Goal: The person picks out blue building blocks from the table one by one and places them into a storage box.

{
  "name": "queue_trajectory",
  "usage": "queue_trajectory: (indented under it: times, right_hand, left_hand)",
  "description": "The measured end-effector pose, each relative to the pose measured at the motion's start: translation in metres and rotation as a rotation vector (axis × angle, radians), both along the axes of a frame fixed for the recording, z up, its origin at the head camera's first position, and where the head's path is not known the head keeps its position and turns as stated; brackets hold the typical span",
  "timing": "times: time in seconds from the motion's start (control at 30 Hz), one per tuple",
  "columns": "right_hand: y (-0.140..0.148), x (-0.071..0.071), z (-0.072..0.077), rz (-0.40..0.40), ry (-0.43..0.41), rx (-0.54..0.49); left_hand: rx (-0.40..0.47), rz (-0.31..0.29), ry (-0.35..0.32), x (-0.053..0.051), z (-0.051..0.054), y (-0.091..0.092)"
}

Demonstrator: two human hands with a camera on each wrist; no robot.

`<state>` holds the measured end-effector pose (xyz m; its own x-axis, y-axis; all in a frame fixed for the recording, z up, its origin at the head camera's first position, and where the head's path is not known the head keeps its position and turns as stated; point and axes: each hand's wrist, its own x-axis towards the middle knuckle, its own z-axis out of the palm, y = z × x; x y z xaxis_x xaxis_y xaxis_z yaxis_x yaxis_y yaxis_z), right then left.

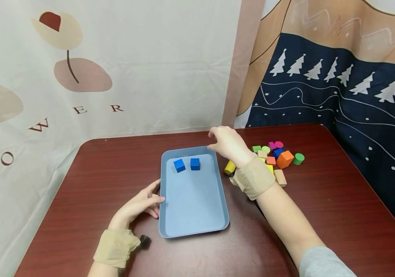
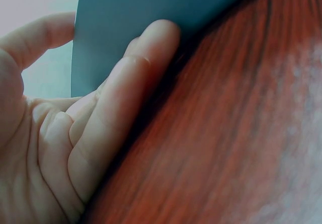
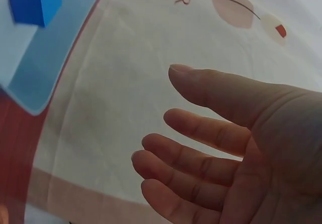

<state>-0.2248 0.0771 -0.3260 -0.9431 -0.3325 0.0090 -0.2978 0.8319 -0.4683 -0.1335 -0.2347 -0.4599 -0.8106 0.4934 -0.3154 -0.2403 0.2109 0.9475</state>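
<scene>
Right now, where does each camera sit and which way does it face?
Head: worn on the head, facing forward and down at the blue tray; left hand, right hand and forearms show.
Left wrist: on that wrist, facing tray and tabletop; left hand shows.
Right wrist: on that wrist, facing flower-print cloth; right hand shows.
Head and right wrist share blue cubes.

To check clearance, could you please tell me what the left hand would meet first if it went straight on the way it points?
Most likely the left side of the blue tray, almost at once: the left hand appears to be touching it, though exact contact is hard to judge.
</scene>
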Motion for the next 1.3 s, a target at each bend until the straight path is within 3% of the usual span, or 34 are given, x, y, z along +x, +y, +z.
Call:
queue_trajectory:
  times: [0.5,0.8,1.03,1.3]
  right_hand:
    - [0.045,0.003,-0.002,-0.068,0.006,0.067]
    - [0.066,0.004,-0.02,-0.115,-0.042,0.08]
    - [0.075,0.004,-0.035,-0.105,-0.062,0.108]
    - [0.084,0.007,-0.049,-0.116,-0.082,0.099]
  left_hand:
    - [-0.027,0.013,-0.003,0.0,0.0,0.0]
    - [-0.027,0.017,-0.01,-0.001,-0.001,0.0]
    - [0.005,0.003,-0.006,0.0,-0.002,0.0]
    - [-0.024,0.022,-0.01,-0.001,-0.003,0.0]
